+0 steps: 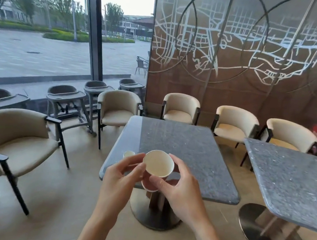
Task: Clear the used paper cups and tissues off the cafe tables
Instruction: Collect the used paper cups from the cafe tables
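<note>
A red paper cup with a white inside (158, 165) is held above the near edge of the grey speckled stone desk (180, 143), pinched between the fingers of the left hand (120, 177) and the right hand (177, 184), both closed on its wall. It is judged light, thin and easily crushed; the stiffer rim is best gripped. Its interior appears empty. A second small white-rimmed paper cup (129, 154) stands by the desk's left edge, contents unseen.

Cream armchairs (180, 108) ring two grey speckled stone tables (180, 149) on a pale floor (58, 203). Daylight enters a tall window (35, 23) beside a brown map-patterned wall panel (243, 50); grey high chairs (65, 97) line the glass.
</note>
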A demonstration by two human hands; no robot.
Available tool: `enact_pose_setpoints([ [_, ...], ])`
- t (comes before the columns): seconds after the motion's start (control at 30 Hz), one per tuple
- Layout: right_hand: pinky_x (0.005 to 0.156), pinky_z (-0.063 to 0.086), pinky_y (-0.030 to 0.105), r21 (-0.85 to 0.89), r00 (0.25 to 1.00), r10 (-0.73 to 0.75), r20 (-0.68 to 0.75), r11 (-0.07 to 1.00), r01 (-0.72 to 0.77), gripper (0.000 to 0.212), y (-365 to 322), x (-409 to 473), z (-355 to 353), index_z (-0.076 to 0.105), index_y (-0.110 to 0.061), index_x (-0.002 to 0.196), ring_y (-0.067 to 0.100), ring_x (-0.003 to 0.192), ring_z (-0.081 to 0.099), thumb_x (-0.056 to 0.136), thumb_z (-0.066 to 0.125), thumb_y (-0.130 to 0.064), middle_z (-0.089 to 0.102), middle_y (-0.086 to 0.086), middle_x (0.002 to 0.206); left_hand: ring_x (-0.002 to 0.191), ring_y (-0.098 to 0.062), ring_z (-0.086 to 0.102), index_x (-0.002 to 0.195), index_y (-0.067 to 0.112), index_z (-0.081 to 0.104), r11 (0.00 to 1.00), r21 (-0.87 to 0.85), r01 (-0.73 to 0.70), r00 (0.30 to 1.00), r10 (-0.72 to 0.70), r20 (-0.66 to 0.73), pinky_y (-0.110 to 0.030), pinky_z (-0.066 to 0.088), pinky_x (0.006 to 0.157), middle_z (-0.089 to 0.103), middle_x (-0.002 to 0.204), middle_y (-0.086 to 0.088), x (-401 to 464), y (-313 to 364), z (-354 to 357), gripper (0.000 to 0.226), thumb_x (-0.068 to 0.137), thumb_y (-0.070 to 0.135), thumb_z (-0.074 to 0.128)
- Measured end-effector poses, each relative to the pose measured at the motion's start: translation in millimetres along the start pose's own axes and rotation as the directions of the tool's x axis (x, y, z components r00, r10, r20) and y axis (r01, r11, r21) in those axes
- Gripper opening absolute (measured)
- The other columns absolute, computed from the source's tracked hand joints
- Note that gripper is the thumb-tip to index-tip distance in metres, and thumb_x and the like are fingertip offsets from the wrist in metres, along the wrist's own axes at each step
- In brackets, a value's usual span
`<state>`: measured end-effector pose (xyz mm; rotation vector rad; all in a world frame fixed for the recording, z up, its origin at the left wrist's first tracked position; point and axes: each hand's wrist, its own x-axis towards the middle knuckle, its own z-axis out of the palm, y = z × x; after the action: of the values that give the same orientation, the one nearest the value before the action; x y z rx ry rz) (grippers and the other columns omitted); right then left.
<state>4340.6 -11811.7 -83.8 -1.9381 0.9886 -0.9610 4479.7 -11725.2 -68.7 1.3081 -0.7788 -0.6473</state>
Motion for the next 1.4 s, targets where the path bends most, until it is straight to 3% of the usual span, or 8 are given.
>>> enact_pose_setpoints([
  [0.17, 0.101, 0.050, 0.030, 0.036, 0.994, 0.013, 0.109, 0.999, -0.017, 0.071, 44, 88, 39, 0.052, -0.037, 0.135, 0.003, 0.115, 0.058, 0.073, 0.086, -0.047, 0.060, -0.020, 0.126, 0.092, -0.011, 0.075, 0.103, 0.020, 0.077, 0.999, -0.012, 0.038, 0.997, -0.039, -0.061, -0.028, 0.061, 0.081, 0.079, 0.098, 0.005, 82, -36, 0, 0.020, 0.096, 0.008, 0.063],
  [0.27, 0.092, 0.048, 0.014, 0.048, 0.986, 0.018, 0.165, 0.998, -0.026, 0.068, 73, 145, 63, 0.050, -0.041, 0.128, -0.004, 0.112, 0.056, 0.072, 0.087, -0.047, 0.060, -0.022, 0.122, 0.089, -0.011, 0.075, 0.099, 0.020, 0.077, 0.997, -0.011, 0.079, 0.993, -0.080, -0.082, -0.024, 0.061, 0.076, 0.080, 0.096, 0.003, 140, -61, 4, 0.023, 0.097, 0.006, 0.060],
  [0.63, 0.076, 0.047, 0.010, 0.032, 0.953, 0.153, 0.260, 0.985, -0.167, 0.063, 175, 344, 140, 0.054, -0.032, 0.121, 0.011, 0.099, 0.067, 0.070, 0.091, -0.033, 0.065, -0.016, 0.109, 0.103, -0.018, 0.071, 0.119, 0.006, 0.072, 0.943, 0.020, 0.332, 0.926, -0.322, -0.195, -0.041, 0.057, 0.096, 0.076, 0.114, -0.004, 337, -145, 0, 0.024, 0.099, 0.008, 0.059],
  [0.77, 0.088, 0.055, 0.029, 0.005, 0.918, 0.195, 0.346, 0.978, -0.209, 0.065, 210, 369, 181, 0.052, -0.034, 0.119, 0.005, 0.108, 0.062, 0.068, 0.092, -0.032, 0.063, -0.015, 0.116, 0.102, -0.018, 0.072, 0.109, 0.011, 0.075, 0.912, -0.006, 0.411, 0.893, -0.404, -0.197, -0.039, 0.058, 0.094, 0.077, 0.111, -0.003, 373, -180, -9, 0.020, 0.097, 0.007, 0.060],
  [1.0, 0.096, 0.053, 0.039, -0.052, 0.875, 0.313, 0.368, 0.947, -0.317, 0.072, 253, 387, 242, 0.048, -0.034, 0.120, 0.011, 0.110, 0.062, 0.064, 0.093, -0.031, 0.058, -0.016, 0.118, 0.088, -0.014, 0.074, 0.103, 0.011, 0.077, 0.844, 0.012, 0.536, 0.837, -0.529, -0.139, -0.025, 0.060, 0.078, 0.080, 0.096, -0.002, 419, -239, -33, 0.021, 0.096, 0.004, 0.059],
  [1.13, 0.102, 0.046, 0.032, -0.121, 0.861, 0.326, 0.389, 0.945, -0.303, 0.077, 269, 391, 267, 0.045, -0.027, 0.132, 0.010, 0.119, 0.053, 0.069, 0.090, -0.030, 0.053, -0.015, 0.123, 0.087, -0.013, 0.076, 0.106, 0.009, 0.077, 0.819, 0.035, 0.572, 0.815, -0.563, -0.140, -0.020, 0.057, 0.072, 0.079, 0.098, -0.003, 434, -272, -47, 0.021, 0.095, 0.004, 0.060],
  [1.27, 0.103, 0.039, 0.022, -0.215, 0.828, 0.369, 0.421, 0.928, -0.305, 0.080, 285, 386, 282, 0.047, -0.022, 0.139, 0.008, 0.125, 0.048, 0.071, 0.088, -0.033, 0.050, -0.011, 0.133, 0.094, -0.016, 0.075, 0.109, 0.010, 0.077, 0.775, 0.090, 0.626, 0.778, -0.612, -0.138, -0.033, 0.060, 0.087, 0.079, 0.099, 0.000, 435, -302, -56, 0.023, 0.095, 0.006, 0.059],
  [1.4, 0.103, 0.031, 0.019, -0.300, 0.802, 0.396, 0.447, 0.911, -0.282, 0.083, 297, 382, 296, 0.044, -0.019, 0.141, 0.013, 0.131, 0.042, 0.072, 0.087, -0.032, 0.048, -0.006, 0.136, 0.094, -0.011, 0.072, 0.097, 0.028, 0.078, 0.723, 0.162, 0.671, 0.741, -0.656, -0.142, -0.039, 0.059, 0.092, 0.079, 0.093, 0.012, 431, -318, -60, 0.024, 0.093, 0.012, 0.061],
])
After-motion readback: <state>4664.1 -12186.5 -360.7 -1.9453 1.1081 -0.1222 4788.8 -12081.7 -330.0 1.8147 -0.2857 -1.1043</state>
